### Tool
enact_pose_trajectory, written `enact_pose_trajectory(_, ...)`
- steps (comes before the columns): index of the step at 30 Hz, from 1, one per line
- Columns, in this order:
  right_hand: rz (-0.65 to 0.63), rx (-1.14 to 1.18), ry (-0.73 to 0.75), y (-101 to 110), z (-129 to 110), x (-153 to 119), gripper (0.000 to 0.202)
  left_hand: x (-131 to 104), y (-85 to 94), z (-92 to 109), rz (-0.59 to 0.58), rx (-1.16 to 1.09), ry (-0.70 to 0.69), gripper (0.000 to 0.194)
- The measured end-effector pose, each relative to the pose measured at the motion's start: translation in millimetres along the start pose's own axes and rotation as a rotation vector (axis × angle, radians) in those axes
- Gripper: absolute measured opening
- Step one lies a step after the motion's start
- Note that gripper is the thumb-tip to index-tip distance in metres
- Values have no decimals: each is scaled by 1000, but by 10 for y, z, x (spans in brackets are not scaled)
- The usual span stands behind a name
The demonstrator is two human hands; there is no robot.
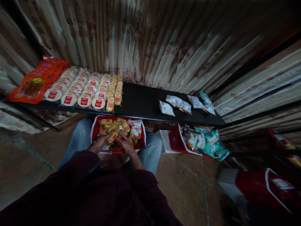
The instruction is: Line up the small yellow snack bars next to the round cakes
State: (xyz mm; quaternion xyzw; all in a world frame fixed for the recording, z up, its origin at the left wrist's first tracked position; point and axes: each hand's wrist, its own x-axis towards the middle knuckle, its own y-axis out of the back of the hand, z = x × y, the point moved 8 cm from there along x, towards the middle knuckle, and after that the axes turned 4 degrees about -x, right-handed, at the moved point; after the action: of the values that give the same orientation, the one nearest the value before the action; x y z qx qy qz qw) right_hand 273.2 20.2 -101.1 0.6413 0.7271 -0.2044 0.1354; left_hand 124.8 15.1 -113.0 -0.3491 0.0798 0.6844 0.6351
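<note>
My left hand and right hand grasp a red-labelled, plastic-wrapped yellow packet, probably slick enough that a loose pinch could drop it into the white-rimmed red plastic basket beneath, while a careless bump could disarrange the matching yellow packets lined left on the long black shelf beyond.

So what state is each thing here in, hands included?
Left hand: at a yellow pack, grip unclear
Right hand: by the same pack, grip unclear
Middle basket: well filled
Green-pack basket: heaped
Shelf: partly filled
Round crackers: wrapped, in rows
Orange pack: lying flat
White packs: lying scattered
Curtain: hanging in folds
</note>
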Motion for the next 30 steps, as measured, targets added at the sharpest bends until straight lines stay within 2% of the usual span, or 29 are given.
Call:
enact_pose_trajectory(7, -59, -156, 104, -23, -100, -38, 40, -70, -109, -93, -55, 127, 106, 21)
enact_pose_trajectory(10, -65, -221, 101, -34, -93, -32, 36, -80, -105, -31, -21, -6, 103, 17)
enact_pose_trajectory(15, 62, -77, -2, 73, 2, 18, 38, -95, -71, 101, -8, -266, 91, 15)
enact_pose_trajectory(19, 23, -30, -8, 40, 26, 37, 36, -108, -88, 109, -10, -344, 96, 12)
enact_pose_trajectory(25, -12, -161, 20, 5, 40, 40, 43, -96, -93, 133, -14, -448, 60, 19)
enact_pose_trajectory(30, -51, -227, 31, -8, 50, 54, 43, -80, -96, 153, -69, -459, 44, 24)
